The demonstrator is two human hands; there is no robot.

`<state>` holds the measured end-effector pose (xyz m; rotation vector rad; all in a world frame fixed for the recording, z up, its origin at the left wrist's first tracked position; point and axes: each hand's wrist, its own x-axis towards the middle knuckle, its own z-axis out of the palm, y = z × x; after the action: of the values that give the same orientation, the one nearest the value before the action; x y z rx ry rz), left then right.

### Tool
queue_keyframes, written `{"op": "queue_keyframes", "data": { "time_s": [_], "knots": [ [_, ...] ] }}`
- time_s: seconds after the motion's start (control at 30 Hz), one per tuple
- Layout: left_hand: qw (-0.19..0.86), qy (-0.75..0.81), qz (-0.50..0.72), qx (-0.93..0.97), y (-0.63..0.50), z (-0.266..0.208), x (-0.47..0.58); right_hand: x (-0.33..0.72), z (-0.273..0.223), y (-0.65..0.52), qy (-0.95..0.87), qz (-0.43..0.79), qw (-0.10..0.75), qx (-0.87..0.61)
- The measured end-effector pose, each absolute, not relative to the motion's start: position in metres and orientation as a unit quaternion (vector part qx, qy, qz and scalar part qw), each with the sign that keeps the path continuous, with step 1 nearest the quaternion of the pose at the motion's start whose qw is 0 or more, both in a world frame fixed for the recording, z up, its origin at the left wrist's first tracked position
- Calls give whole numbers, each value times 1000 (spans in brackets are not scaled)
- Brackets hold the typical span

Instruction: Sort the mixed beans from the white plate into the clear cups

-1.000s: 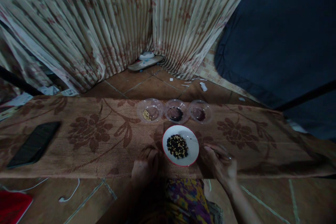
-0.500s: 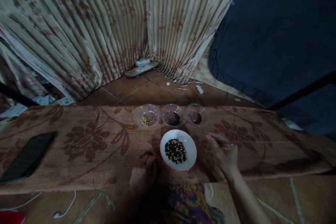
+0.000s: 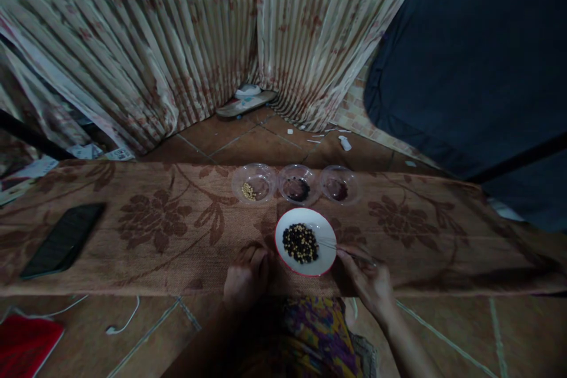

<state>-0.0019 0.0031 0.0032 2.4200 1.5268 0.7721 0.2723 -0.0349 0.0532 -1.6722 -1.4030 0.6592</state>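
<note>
A white bowl with a red rim sits on the cloth in front of me, holding a mix of black and pale yellow beans. My right hand is closed around thin metal tweezers, whose tips reach over the bowl's right side, just right of the beans. Left of the bowl, my left hand rests on the cloth with fingers curled in, and nothing shows in it. Behind the bowl stand three clear plastic cups: the left cup with yellow beans, the middle cup with black ones, the right cup with dark reddish ones.
A brown floral cloth covers the narrow table. A dark phone lies at its left end. Beyond the far edge are a skateboard and white litter on the tiles, before striped curtains. A white cable lies below.
My right hand has moved left to the bowl, bringing the tweezer tips over its inside. My left hand remains beside the bowl. The whole view has shifted slightly.
</note>
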Motion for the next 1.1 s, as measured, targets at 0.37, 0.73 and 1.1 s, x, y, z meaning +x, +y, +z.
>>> {"op": "queue_keyframes", "data": {
  "time_s": [0.37, 0.73, 1.1],
  "knots": [
    [85, 515, 265, 811, 2, 1, -2, 270, 53, -44, -574, 252, 389, -675],
    [85, 517, 256, 813, 2, 0, -2, 269, 55, -45, -582, 247, 393, -668],
    [91, 517, 259, 811, 2, 0, -2, 267, 66, -42, -581, 247, 393, -668]
  ]
}}
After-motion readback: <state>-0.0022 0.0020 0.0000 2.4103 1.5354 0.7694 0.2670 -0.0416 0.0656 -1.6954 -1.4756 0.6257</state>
